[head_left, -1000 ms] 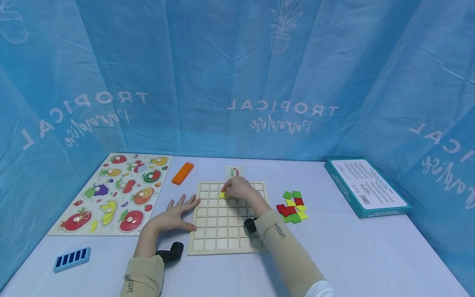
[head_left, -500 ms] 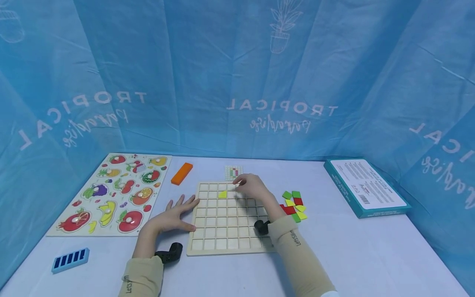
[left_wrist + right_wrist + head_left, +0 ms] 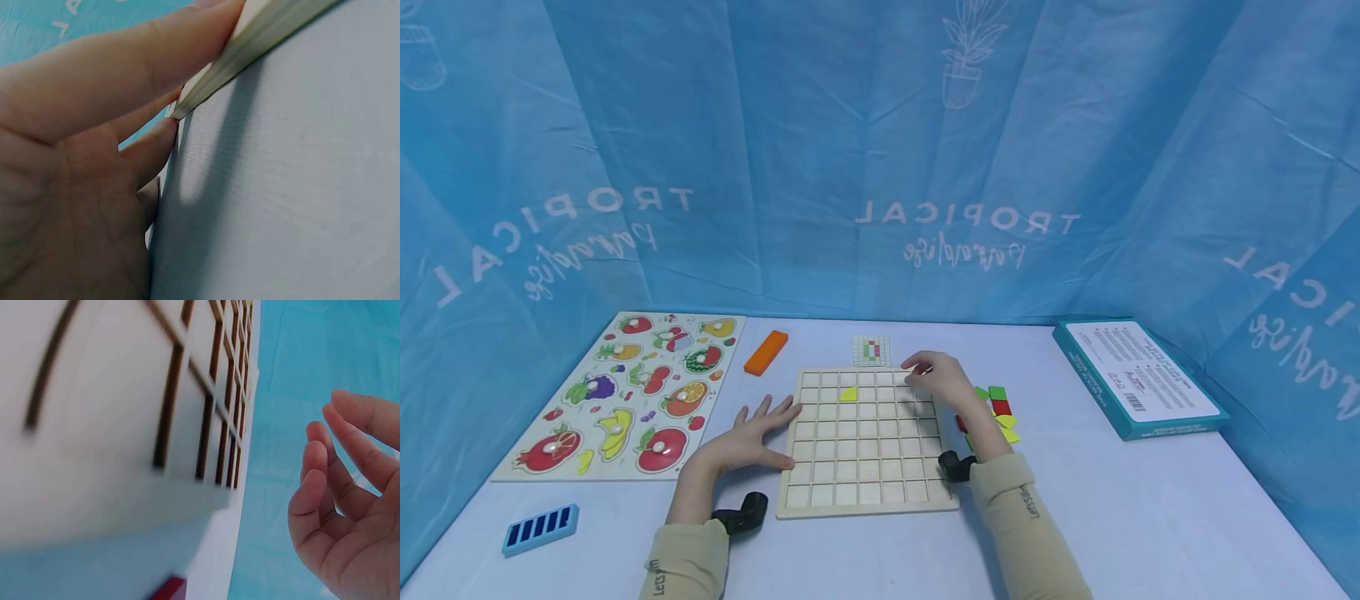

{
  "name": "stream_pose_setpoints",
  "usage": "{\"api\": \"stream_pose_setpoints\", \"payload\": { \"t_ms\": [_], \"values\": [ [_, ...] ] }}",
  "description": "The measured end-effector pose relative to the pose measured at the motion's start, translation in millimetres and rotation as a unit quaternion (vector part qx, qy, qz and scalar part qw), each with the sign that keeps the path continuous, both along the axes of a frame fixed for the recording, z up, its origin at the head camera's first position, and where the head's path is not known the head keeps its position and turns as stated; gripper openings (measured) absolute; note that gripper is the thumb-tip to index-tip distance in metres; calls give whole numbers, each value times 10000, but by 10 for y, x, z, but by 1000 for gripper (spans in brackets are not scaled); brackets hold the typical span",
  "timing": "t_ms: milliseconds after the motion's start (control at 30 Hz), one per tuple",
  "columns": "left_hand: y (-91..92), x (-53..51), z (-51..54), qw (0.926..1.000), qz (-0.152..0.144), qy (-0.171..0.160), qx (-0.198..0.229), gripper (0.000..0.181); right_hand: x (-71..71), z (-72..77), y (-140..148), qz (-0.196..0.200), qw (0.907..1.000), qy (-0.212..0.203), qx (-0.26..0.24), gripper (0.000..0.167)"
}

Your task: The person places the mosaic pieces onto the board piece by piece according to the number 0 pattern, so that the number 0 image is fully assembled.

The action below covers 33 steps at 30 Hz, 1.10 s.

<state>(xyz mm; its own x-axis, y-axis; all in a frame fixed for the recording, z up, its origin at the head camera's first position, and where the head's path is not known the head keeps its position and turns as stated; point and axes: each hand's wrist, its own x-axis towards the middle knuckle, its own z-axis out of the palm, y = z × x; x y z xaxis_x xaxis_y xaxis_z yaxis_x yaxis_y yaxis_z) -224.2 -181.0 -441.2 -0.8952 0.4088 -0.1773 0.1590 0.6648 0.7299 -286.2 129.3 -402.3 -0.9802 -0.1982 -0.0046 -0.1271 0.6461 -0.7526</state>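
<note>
Only one yellow tile [image 3: 848,394] is sitting in the gridded board [image 3: 868,468], loose coloured tiles [image 3: 1002,407] at right seemingly awaiting placement, while the left hand [image 3: 745,442] is touching the board's left edge, fingers spread, and the right hand [image 3: 943,382] is hovering, fingers bent, holding nothing.

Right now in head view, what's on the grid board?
One yellow piece on the grid board, second row from the far edge. Left hand touches the board's left edge. Right hand hides some far-right cells; can't see what they hold.
</note>
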Motion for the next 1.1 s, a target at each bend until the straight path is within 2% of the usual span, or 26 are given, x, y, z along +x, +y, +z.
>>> {"api": "stream_pose_setpoints", "payload": {
  "t_ms": [433, 800, 1100],
  "values": [
    [8, 7, 6, 10000, 60, -49, 6, 94, 42, -47, 271, -615, 9979, -95, -169, 21],
    [3, 4, -8, 10000, 45, -15, 27, 93, 82, -91, 482, -1017, 9938, -434, -94, 22],
    [19, 3, 9, 10000, 91, -29, 6, 93, 117, -105, 699, -1053, 9918, -712, -165, 27]
  ]
}}
